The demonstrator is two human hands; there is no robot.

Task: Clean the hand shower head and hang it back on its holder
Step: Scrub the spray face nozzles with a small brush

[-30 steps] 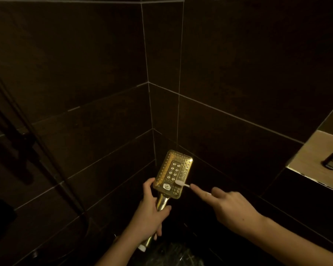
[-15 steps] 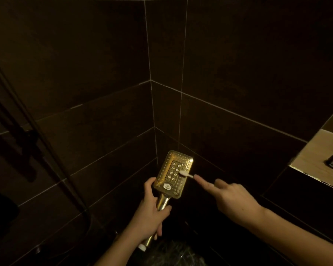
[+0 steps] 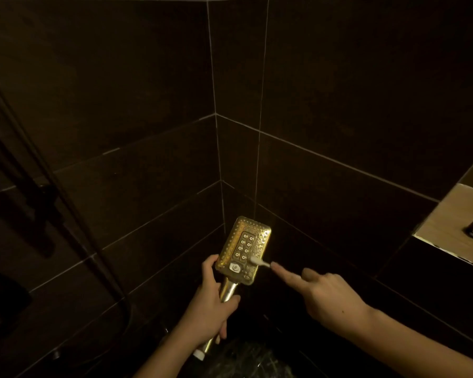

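Shower head (image 3: 244, 249), gold and rigid, stands upright near the tiled corner, left hand (image 3: 210, 309) wrapped round its handle (sensible; looks smooth, likely slick). Right hand (image 3: 331, 298) pinches a small brush (image 3: 258, 261), bristles touching its face.
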